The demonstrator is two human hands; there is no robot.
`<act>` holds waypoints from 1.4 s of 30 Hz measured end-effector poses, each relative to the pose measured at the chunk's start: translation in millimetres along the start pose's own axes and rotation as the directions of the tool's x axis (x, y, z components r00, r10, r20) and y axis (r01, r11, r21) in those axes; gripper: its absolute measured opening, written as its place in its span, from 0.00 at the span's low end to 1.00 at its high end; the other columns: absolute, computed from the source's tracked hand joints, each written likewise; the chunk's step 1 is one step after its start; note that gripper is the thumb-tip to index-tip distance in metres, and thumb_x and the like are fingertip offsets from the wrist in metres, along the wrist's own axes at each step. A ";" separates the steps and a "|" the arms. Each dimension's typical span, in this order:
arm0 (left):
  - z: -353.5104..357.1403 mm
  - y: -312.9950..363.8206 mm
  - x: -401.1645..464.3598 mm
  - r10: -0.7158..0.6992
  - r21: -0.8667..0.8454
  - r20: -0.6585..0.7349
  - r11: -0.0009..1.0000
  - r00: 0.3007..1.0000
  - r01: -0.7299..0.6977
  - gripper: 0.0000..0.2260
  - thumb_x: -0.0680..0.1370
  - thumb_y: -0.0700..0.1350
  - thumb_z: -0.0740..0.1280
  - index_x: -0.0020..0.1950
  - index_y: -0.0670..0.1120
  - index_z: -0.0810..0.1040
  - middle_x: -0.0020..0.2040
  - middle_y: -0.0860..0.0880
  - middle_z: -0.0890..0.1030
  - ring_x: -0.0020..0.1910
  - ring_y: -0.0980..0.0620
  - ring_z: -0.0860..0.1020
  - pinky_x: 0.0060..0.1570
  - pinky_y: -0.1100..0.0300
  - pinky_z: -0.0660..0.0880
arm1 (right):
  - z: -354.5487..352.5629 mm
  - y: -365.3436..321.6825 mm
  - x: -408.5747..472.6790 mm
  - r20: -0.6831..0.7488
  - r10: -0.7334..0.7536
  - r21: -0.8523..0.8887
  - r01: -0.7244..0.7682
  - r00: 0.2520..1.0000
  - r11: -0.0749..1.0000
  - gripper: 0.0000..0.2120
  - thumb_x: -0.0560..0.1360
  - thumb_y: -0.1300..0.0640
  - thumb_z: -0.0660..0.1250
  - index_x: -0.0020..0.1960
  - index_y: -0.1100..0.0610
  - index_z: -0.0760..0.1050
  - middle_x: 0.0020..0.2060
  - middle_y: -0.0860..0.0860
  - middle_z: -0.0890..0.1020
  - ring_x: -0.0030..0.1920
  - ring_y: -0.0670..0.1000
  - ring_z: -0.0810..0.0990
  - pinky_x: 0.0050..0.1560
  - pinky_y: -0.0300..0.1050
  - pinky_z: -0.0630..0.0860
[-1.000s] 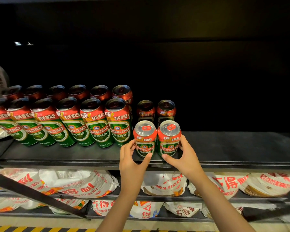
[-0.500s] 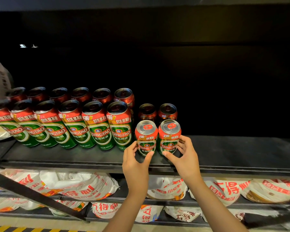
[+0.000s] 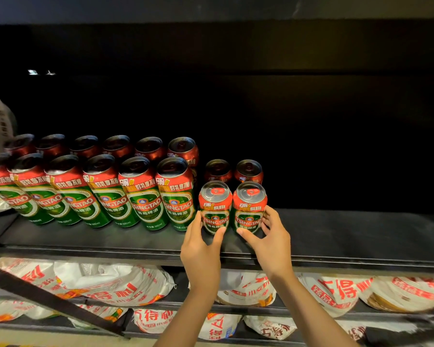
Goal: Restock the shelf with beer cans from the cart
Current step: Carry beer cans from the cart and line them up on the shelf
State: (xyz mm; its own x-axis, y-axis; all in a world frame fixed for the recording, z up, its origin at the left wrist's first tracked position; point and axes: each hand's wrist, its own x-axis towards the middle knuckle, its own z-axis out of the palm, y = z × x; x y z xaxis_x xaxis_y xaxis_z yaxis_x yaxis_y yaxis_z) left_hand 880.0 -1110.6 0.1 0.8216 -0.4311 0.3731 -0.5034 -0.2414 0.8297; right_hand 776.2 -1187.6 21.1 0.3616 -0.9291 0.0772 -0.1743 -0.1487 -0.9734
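Between both hands' fingers (image 3: 269, 219) stand two short cans (image 3: 232, 209).

Dim, black shelf recess (image 3: 311, 121); front-lit cans (image 3: 176, 196); blurred, wide-angle-bent edges.

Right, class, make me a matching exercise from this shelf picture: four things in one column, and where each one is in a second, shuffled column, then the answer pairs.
Column one:
1. left hand
2. right hand
3. tall cans
4. printed bags

Column two:
A. on the shelf below the cans
B. round the left short can
C. in rows on the left of the black shelf
D. round the right short can

Pairs: 1-B, 2-D, 3-C, 4-A
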 end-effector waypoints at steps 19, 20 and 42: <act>-19.9 1.0 -8.0 -0.083 -0.079 0.173 0.992 0.981 0.098 0.21 0.75 0.39 0.69 0.68 0.45 0.72 0.62 0.50 0.75 0.62 0.53 0.73 0.61 0.61 0.69 | -3.3 -3.6 -12.3 0.011 0.020 -0.189 -0.018 1.000 0.982 0.35 0.72 0.55 0.72 0.74 0.50 0.59 0.69 0.44 0.68 0.68 0.39 0.66 0.65 0.29 0.62; -25.6 1.1 -9.7 -0.085 -0.070 0.223 0.992 0.971 0.103 0.21 0.75 0.40 0.68 0.68 0.45 0.71 0.63 0.51 0.74 0.63 0.53 0.72 0.61 0.62 0.68 | -7.6 -6.3 -20.1 -0.006 0.036 -0.226 -0.036 0.999 0.974 0.35 0.73 0.54 0.71 0.75 0.51 0.57 0.71 0.46 0.65 0.71 0.44 0.63 0.67 0.35 0.62; -88.9 84.9 -194.8 0.314 -0.380 0.922 0.847 -0.228 -0.371 0.14 0.77 0.44 0.66 0.63 0.49 0.74 0.58 0.54 0.76 0.60 0.52 0.74 0.57 0.58 0.70 | -98.1 -10.9 -474.0 -0.829 0.362 -0.106 -0.756 0.426 0.646 0.15 0.77 0.48 0.64 0.63 0.46 0.71 0.58 0.37 0.73 0.46 0.34 0.74 0.47 0.26 0.65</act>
State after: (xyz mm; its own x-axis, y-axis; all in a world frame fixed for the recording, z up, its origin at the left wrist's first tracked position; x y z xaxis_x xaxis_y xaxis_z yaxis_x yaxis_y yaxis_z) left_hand 701.1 -969.8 34.8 -0.5918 -0.7790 -0.2073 -0.6295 0.2859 0.7225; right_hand 516.9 -778.7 16.3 -0.6686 -0.7301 -0.1410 -0.4828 0.5705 -0.6644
